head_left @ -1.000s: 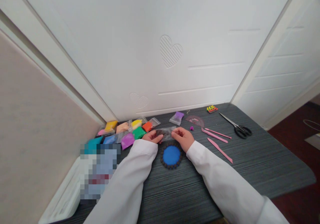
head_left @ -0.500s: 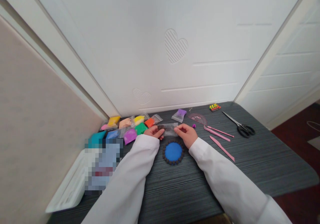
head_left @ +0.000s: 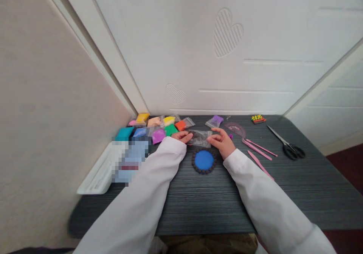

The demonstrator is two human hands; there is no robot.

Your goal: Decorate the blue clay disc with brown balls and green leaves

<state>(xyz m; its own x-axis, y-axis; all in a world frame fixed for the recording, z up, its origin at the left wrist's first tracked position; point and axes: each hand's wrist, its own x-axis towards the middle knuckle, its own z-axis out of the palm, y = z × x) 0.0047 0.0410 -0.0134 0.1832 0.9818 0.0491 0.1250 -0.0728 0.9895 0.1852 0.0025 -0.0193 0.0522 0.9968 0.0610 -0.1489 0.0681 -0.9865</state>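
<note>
Clear plastic bag (head_left: 200, 138) is grasped between both hands: the left hand (head_left: 181, 136) pinches one end, the right hand (head_left: 224, 144) the other. Just nearer lies a blue disc (head_left: 203, 160) edged with dark balls. Coloured packets (head_left: 171, 130) lie left, pink tools (head_left: 259, 163) and scissors (head_left: 288, 146) right, on the desk (head_left: 210, 205).
</note>
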